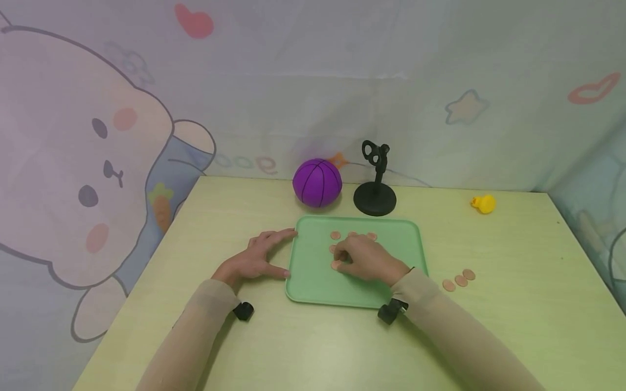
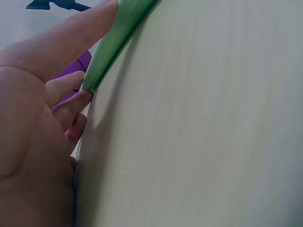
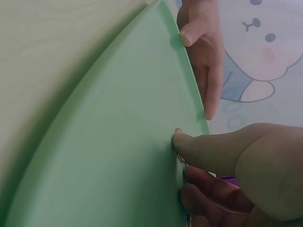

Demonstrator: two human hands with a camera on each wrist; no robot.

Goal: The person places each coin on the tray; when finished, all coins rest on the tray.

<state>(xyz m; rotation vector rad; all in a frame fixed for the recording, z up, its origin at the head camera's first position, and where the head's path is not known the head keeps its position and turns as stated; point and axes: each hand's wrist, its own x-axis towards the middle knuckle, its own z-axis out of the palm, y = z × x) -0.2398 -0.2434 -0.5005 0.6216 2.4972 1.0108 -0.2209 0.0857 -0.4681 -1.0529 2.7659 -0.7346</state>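
Faint letters (image 1: 244, 162) resembling "oog" stand on the wall (image 1: 313, 81).

Coins (image 1: 336, 265) partly hidden behind right hand (image 1: 364, 258), sleeves (image 1: 191, 331) cut off below

Eight coins (image 1: 461, 281) (visible), one tray (image 1: 313, 283)

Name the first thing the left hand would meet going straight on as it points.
The left hand would first meet the green tray at its left rim, which it appears to touch.
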